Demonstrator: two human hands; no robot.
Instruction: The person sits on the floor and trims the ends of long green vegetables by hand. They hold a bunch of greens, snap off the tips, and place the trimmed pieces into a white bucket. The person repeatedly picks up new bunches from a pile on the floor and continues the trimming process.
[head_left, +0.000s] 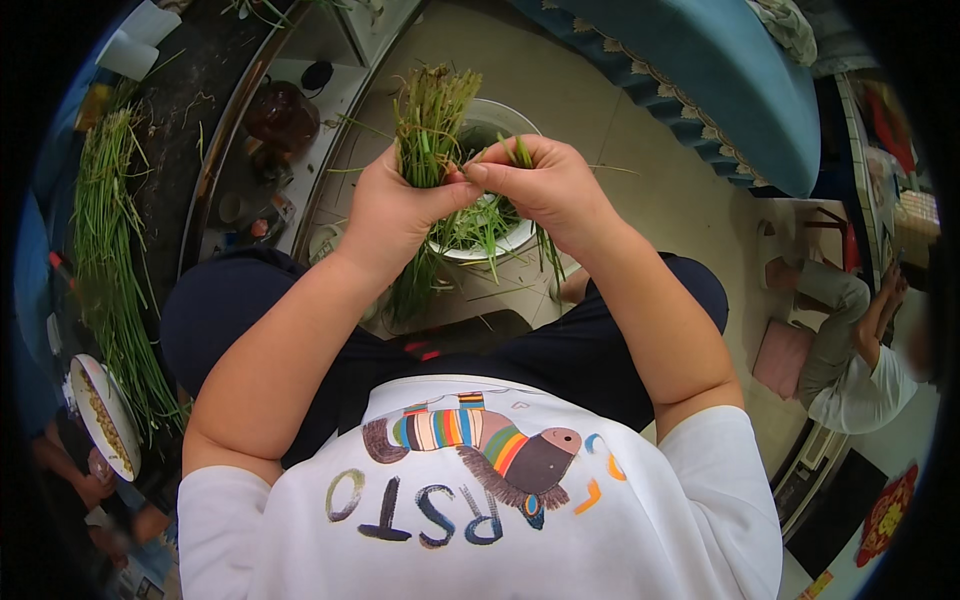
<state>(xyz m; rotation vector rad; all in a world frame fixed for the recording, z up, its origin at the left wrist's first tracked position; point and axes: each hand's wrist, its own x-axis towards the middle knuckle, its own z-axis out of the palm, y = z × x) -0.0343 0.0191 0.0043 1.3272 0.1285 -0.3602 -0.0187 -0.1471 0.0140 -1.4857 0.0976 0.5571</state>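
Observation:
A thick bunch of garlic chives (433, 127) is gripped in my left hand (401, 206), cut or root ends up and long green leaves hanging below. My right hand (551, 187) pinches at the bunch with thumb and forefinger, close to the left thumb. A few loose chive stems (519, 152) pass through the right hand, their leaves drooping beneath it. Under both hands stands a white bucket (525, 244) on the floor. Loose green chive leaves (480, 229) lie in it, partly hidden by my hands.
A long heap of chives (112, 247) lies on the dark tabletop (180, 112) at left, beside a white dish (105, 412). A shelf below holds a dark jar (281, 116). A blue-covered sofa (720, 67) stands at upper right. Another person (862, 375) sits at right.

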